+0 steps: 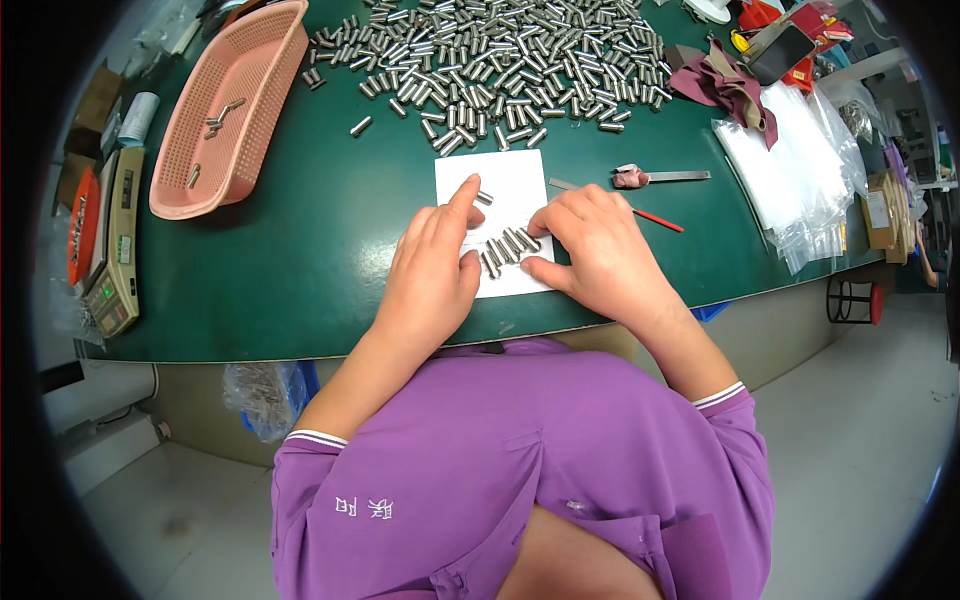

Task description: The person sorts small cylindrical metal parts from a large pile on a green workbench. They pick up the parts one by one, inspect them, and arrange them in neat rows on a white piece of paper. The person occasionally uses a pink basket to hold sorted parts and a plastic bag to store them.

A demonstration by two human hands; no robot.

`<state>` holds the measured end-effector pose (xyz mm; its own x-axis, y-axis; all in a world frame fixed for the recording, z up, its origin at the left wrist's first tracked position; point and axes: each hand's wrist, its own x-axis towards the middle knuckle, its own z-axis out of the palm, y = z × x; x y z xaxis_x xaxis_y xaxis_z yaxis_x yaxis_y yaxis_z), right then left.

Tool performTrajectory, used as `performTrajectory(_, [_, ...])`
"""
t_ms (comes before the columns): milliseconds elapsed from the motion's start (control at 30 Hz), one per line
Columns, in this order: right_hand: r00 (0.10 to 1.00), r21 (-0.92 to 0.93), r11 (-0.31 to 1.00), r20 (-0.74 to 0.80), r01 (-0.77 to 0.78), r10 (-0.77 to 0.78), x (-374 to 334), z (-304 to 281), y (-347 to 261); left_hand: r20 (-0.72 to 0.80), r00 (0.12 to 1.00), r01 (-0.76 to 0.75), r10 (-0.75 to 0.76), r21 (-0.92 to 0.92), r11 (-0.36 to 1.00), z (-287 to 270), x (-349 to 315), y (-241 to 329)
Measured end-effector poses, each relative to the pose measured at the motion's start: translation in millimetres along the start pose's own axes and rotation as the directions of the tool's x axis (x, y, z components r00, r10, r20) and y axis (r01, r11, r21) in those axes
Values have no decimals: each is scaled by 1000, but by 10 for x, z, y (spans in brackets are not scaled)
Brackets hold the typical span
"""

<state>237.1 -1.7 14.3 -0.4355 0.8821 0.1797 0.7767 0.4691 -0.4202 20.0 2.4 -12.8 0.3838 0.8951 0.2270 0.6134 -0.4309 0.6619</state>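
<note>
On a sheet of white paper [460, 172], several short metal pins [508, 247] lie side by side in a slanted row. My left hand [432, 262] rests at the row's left, thumb and fingers apart, index finger stretched forward. Beside that index finger lies a single metal pin [485, 198]. My right hand [598, 245] is at the row's right end, its thumb and index finger spread around the last pins; whether they press on them is hard to see. Beyond the paper spreads a large heap of similar pins [510, 60].
A pink plastic basket [262, 130] with a few pins stands at left, beside a digital scale [120, 240]. Right of the paper lie a red thin stick [658, 220] and a metal strip with a wrapped end [680, 176]. Farther right are plastic bags [795, 165] and a maroon cloth [728, 88].
</note>
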Motion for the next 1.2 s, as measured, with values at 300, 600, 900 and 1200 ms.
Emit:
performTrajectory(300, [999,115,993,11,38,-40,49,69,-51,116,986,131,-119,-107,986,-104,-94,115])
performTrajectory(600, [998,176,984,65,-10,-2,24,59,-71,95,995,31,-28,-39,999,-101,-19,92])
performTrajectory(900, [1000,183,983,17,2,-5,-24,40,-73,109,994,-11,18,-64,998,-97,-5,66])
performTrajectory(1200, [998,252,966,32,-57,50,-44,56,-115,93,989,119,-112,-78,990,-178,-53,122])
